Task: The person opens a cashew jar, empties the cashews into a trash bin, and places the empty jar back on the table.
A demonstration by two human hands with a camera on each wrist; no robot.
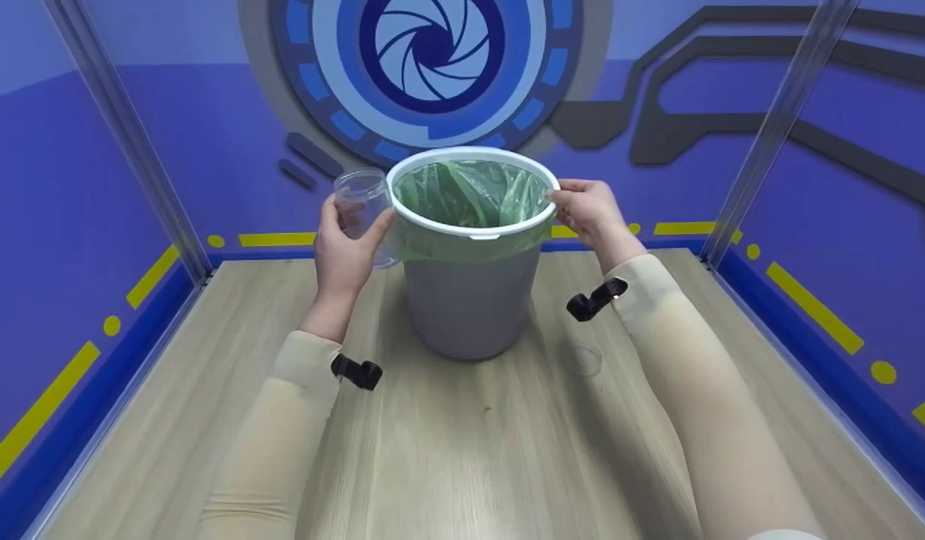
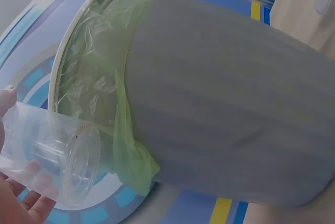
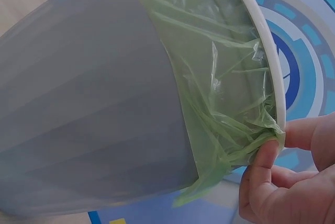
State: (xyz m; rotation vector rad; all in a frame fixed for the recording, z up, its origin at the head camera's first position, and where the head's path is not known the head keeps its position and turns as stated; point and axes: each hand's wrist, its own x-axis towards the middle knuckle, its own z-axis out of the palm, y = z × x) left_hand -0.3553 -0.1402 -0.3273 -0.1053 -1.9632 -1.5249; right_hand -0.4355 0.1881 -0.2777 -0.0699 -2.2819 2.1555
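A grey trash can (image 1: 470, 307) with a white rim (image 1: 473, 229) stands upright on the table. A translucent green trash bag (image 1: 470, 191) lines it and folds down over the outside below the rim. My left hand (image 1: 346, 251) grips a clear plastic jar (image 1: 362, 196) just left of the rim; the jar looks empty, and in the left wrist view its base (image 2: 81, 164) points toward the can. At the right side of the rim, my right hand (image 1: 586, 210) pinches the edge, with bunched bag (image 3: 264, 135) between thumb and finger in the right wrist view.
A round, clear lid-like disc (image 1: 584, 361) lies flat on the wooden table (image 1: 447, 457), right of the can. Blue printed panels (image 1: 42, 225) enclose the table at the back and both sides, with metal posts (image 1: 143, 150) at the rear corners.
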